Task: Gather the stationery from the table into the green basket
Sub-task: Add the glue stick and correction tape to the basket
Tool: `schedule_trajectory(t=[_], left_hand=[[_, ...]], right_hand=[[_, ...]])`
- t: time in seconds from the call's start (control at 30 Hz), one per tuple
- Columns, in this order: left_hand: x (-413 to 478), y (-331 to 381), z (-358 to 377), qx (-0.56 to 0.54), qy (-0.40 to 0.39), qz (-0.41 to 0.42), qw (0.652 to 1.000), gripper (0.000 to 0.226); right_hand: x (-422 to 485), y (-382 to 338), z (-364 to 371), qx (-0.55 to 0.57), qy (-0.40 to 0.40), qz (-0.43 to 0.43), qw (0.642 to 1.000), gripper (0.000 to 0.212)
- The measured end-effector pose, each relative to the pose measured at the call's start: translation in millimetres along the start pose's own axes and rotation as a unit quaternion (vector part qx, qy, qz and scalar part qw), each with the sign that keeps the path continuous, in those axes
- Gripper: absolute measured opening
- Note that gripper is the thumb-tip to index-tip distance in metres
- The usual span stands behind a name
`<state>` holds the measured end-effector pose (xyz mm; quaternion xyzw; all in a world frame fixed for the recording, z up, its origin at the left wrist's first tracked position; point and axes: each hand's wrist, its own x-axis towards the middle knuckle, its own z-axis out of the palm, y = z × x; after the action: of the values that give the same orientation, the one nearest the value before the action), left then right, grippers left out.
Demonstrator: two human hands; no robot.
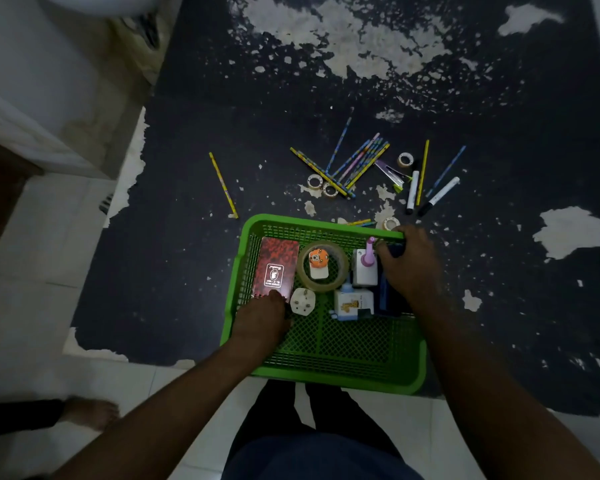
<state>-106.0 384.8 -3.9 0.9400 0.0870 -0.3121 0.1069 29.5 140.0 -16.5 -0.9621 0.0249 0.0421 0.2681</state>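
Now set notebook (277,268) down flat under left grip (267,315), which rests on its near edge, pinching or pressing not clear; right grip (407,265) curled at basket's (326,344) far corner, on rim or dark box, cannot tell. Beyond right grip on bench (187,271): two markers (413,190), four small tape rolls (309,180), roughly a dozen pencils (359,155). Better bunched than fetched singly.

green basket (291,220) | left hand (264,317) touches red notebook (278,261) | right hand (409,265) at far rim | pencils (357,161) lie beyond
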Motion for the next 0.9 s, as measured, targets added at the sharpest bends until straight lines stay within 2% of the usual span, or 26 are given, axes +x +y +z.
schedule_trajectory(t=[0.1, 0.27, 0.47, 0.63, 0.9], left_hand=[[2, 6, -2, 0.046, 0.004, -0.02, 0.999, 0.034], [1, 13, -4, 0.12, 0.0, 0.005, 0.993, 0.025], [9, 14, -10, 0.172, -0.04, 0.037, 0.984, 0.028], [13, 17, -16, 0.2, -0.042, 0.056, 0.977, 0.031], [15, 11, -27, 0.169, -0.07, 0.035, 0.982, 0.042]], right_hand=[[0, 1, 0, -0.003, -0.003, -0.004, 1.0, 0.041], [1, 1, -1, -0.001, -0.003, -0.004, 1.0, 0.042], [0, 1, -1, 0.009, -0.01, 0.004, 1.0, 0.039], [1, 2, 0, 0.009, -0.009, 0.008, 1.0, 0.043], [2, 3, 0, 0.011, -0.005, 0.0, 1.0, 0.04]])
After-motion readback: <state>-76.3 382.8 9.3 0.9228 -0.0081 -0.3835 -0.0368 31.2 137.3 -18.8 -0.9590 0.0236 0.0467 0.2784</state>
